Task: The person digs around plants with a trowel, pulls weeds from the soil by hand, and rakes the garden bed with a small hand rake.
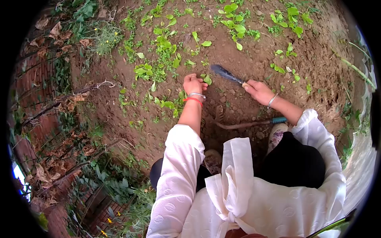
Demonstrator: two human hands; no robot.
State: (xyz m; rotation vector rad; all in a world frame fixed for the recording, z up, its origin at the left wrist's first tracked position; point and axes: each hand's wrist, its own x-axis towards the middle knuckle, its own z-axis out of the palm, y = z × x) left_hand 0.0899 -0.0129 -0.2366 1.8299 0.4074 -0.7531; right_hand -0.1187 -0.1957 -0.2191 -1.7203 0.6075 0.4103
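Observation:
My right hand (258, 92) is closed round the handle of a trowel (227, 74). The dark blade points up and to the left, just above the brown soil. My left hand (194, 85) is low over the soil, its fingers curled beside a small green seedling (206, 79); the fingertips are partly hidden, and whether they grip the leaves is unclear. The blade's tip is a little above and right of that seedling. Below my hands lies a curved tool (242, 125) with a blue-green handle end, near my right shoe.
Leafy seedlings (164, 43) grow in patches across the soil (246, 55). Dry leaves, woody stems and a brick surface (37, 79) are at the left. At the right edge are pale sheeting (359, 166) and a green stalk (359, 71). My shoes (276, 135) are on the ground below.

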